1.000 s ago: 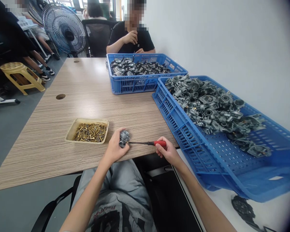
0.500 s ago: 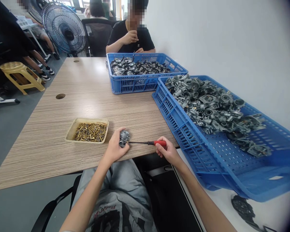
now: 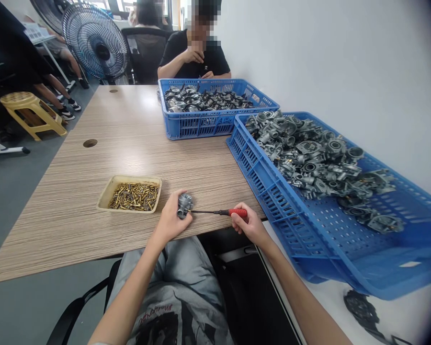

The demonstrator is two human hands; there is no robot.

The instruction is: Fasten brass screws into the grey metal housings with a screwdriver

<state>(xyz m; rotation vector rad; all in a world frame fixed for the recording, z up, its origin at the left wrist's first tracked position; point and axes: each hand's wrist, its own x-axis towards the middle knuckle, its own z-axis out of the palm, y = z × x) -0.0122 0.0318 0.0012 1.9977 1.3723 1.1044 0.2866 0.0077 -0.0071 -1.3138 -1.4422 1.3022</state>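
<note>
My left hand grips a small grey metal carburetor body against the table near its front edge, thumb and fingers wrapped round it. In my right hand is the red handle of a screwdriver, pinched between thumb and fingers. Its dark shaft points left, and the tip meets the side of the carburetor body at a small brass-coloured spot. Just left of my left hand stands a cream plastic tray with many small brass pieces in it.
A blue crate heaped with carburetor bodies stands at my right, past the table edge. Behind it another blue crate holds more metal parts. A person sits at the table's far end. A fan and yellow stool are on the left.
Both hands, the carburetor body and the screwdriver stay in nearly the same place. The person across the table has lowered a raised hand slightly.
</note>
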